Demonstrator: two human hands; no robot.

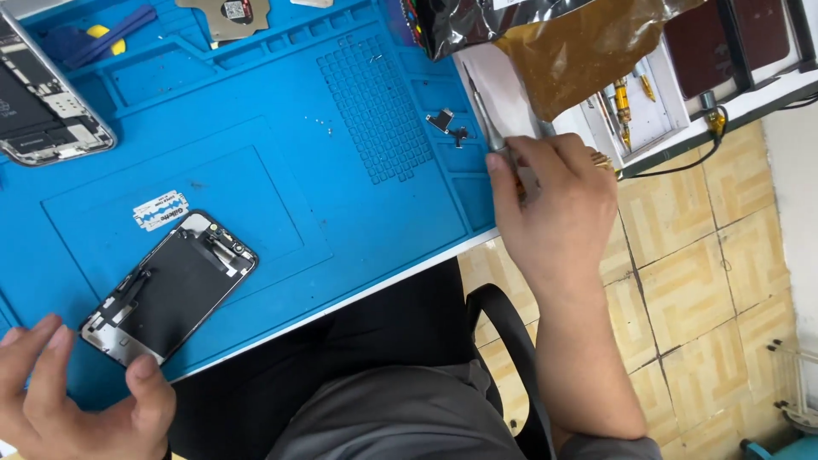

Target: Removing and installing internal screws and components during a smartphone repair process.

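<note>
Left hand [72,396] released beside phone screen [170,285], right hand [554,200] grasping screwdriver [487,119], tool tray [635,106]

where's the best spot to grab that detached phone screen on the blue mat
Take the phone screen by its two long edges near the lower end, coming from the left hand side. It lies flat, back up, with thin flex cables along the top and left, so pinching the bare rim probably avoids them.

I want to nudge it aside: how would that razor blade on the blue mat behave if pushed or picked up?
The razor blade lies flat on the blue mat, so it probably slides rather than rolls. It looks very thin, so likely light and hard to lift off the surface. It lies apart from both hands.
</note>
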